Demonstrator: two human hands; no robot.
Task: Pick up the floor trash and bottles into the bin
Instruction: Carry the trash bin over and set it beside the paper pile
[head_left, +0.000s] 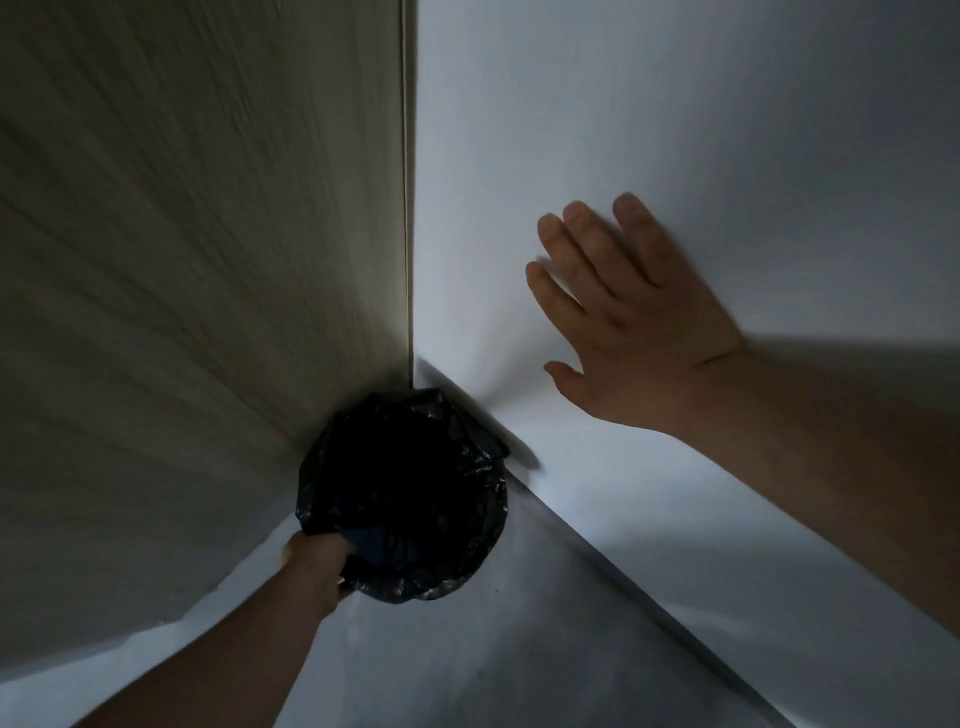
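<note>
Left hand (317, 564) grips the rim of the round bin lined with black plastic (405, 499); right hand (631, 317) hangs open, fingers spread, holding nothing.

No text, label, brand, number or sign can be read anywhere in the view. The bin (402, 499) with its black bag at lower centre, the wood-grain panel (182, 234) filling the left of the frame and the white wall (675, 104) at the upper right all show plain surfaces, dim and partly blurred.
</note>
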